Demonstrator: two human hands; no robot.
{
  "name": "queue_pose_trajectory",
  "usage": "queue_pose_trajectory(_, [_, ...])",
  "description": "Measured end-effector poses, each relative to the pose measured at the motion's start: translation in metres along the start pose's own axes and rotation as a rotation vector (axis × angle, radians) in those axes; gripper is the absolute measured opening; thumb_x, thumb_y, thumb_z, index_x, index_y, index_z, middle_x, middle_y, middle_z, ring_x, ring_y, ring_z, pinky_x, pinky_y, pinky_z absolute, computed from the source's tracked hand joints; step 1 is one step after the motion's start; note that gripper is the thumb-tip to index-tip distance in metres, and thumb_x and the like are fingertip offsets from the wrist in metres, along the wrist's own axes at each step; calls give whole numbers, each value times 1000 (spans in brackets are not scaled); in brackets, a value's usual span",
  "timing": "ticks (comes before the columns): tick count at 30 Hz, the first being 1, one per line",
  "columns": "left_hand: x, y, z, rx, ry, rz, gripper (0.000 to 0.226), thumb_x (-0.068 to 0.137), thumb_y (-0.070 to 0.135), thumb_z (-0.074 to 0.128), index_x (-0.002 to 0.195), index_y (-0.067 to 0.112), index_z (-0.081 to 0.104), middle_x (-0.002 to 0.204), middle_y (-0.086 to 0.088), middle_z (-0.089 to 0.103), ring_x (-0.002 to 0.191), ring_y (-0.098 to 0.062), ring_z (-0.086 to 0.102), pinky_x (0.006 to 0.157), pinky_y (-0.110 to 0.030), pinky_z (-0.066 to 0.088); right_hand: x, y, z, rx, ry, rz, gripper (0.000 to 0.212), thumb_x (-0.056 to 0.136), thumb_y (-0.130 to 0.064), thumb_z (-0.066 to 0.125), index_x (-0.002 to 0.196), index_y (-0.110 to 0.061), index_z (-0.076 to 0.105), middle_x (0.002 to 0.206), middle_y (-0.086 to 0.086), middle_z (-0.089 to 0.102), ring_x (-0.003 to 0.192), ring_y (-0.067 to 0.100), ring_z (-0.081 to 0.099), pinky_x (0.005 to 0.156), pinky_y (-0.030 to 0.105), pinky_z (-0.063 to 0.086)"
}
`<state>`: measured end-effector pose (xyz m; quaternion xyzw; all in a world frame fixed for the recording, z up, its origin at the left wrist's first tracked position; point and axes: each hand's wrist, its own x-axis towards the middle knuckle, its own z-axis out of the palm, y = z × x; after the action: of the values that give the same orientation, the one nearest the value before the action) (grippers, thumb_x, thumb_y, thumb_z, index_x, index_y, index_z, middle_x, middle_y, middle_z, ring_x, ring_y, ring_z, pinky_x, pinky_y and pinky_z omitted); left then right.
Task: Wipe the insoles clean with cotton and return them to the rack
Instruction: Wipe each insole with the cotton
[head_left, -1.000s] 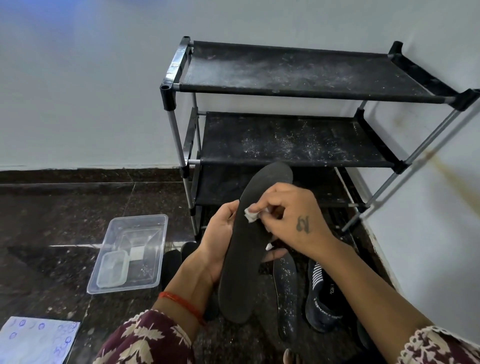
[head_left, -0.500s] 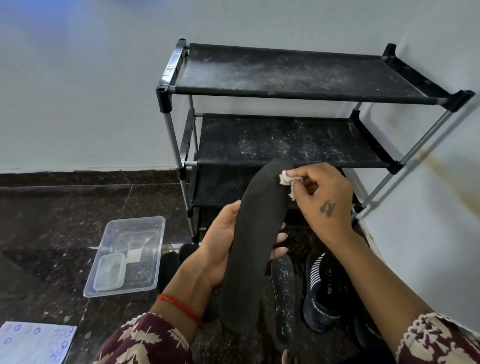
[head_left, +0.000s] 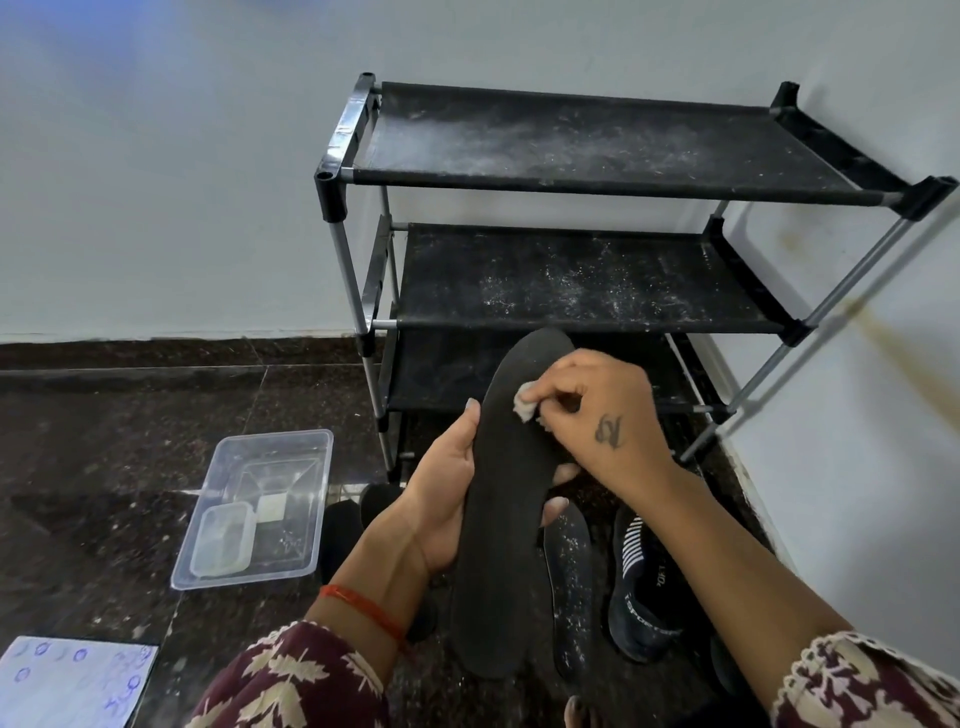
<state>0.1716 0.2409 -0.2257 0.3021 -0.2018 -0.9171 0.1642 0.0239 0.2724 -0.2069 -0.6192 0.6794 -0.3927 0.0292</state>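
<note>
Before the rack (head_left: 597, 280), above the floor, the left hand (head_left: 441, 499) grips a dark insole (head_left: 504, 509) from beneath — toe end up. Right hand (head_left: 597, 415) pinches cotton (head_left: 524, 402) against its upper part — fingers curled round the wad.

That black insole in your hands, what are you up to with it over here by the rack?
A person is cleaning a black insole. The left hand grips it from underneath, while the right hand pinches a small wad of cotton against its upper part. The shoe rack behind has dusty shelves with nothing on the top two. On the floor lie another speckled insole, a dark shoe and a clear plastic tub.
</note>
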Motion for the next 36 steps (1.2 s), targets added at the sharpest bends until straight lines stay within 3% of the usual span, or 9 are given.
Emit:
queue_pose_trajectory(5, [0,2,-1,19,3,-10,69,94,60,27,108,7,67,98,-15,70,86,-29,68,68,-38,56,4,3,-13,55,212,71,21,70,5,71,74,-16,75,76,-9,65,68,-4,58,66,1,40])
queue_pose_trajectory(7, [-1,4,0,33,-1,1,74,91,66,23,116,11,65,103,-14,68,89,-29,66,72,-40,55,2,-10,-15,200,65,21,24,67,6,72,69,-17,75,75,-8,68,72,0,62,67,6,43])
queue_pose_trajectory(10, [-1,3,-1,54,-23,-4,80,89,70,19,101,14,74,100,-12,69,89,-25,64,78,-40,51,-7,-27,-8,245,-306,-58,28,64,8,67,67,-18,76,77,-8,68,73,3,64,66,14,49])
queue_pose_trajectory(12, [-1,3,-3,40,-22,-21,80,90,69,22,103,9,73,103,-14,68,91,-25,63,78,-38,52,-7,-26,-3,217,-359,-87,28,64,8,66,67,-18,76,77,-8,67,74,4,63,65,15,50])
queue_pose_trajectory(18, [0,1,0,32,-19,1,69,93,64,25,115,10,63,99,-14,69,86,-25,65,71,-36,56,-1,-11,-6,69,-253,-68,26,67,3,66,64,-21,75,74,-13,64,72,3,61,66,14,49])
queue_pose_trajectory(22, [-1,1,2,45,2,-14,68,93,62,30,111,8,66,102,-15,68,86,-26,67,72,-37,56,1,6,-7,-62,-48,42,27,66,6,66,65,-20,74,74,-12,63,67,-3,56,68,4,42])
queue_pose_trajectory(25, [-2,3,2,44,4,-2,63,93,56,34,113,5,66,109,-14,67,90,-29,64,74,-40,56,3,6,-14,18,121,110,25,67,7,69,69,-17,74,74,-11,64,66,-3,57,66,2,41])
queue_pose_trajectory(30, [-1,2,0,24,-28,-6,70,91,61,26,106,9,69,103,-16,68,89,-30,66,84,-46,50,-10,-30,-4,238,-179,-78,27,67,7,68,75,-18,76,80,-6,68,73,5,63,64,12,48])
queue_pose_trajectory(36, [1,0,0,6,-30,-31,87,87,74,12,84,17,78,86,-7,70,70,-17,64,65,-30,44,-7,-22,12,94,-43,-140,18,72,-2,71,73,-19,76,77,-3,65,70,7,61,61,25,51])
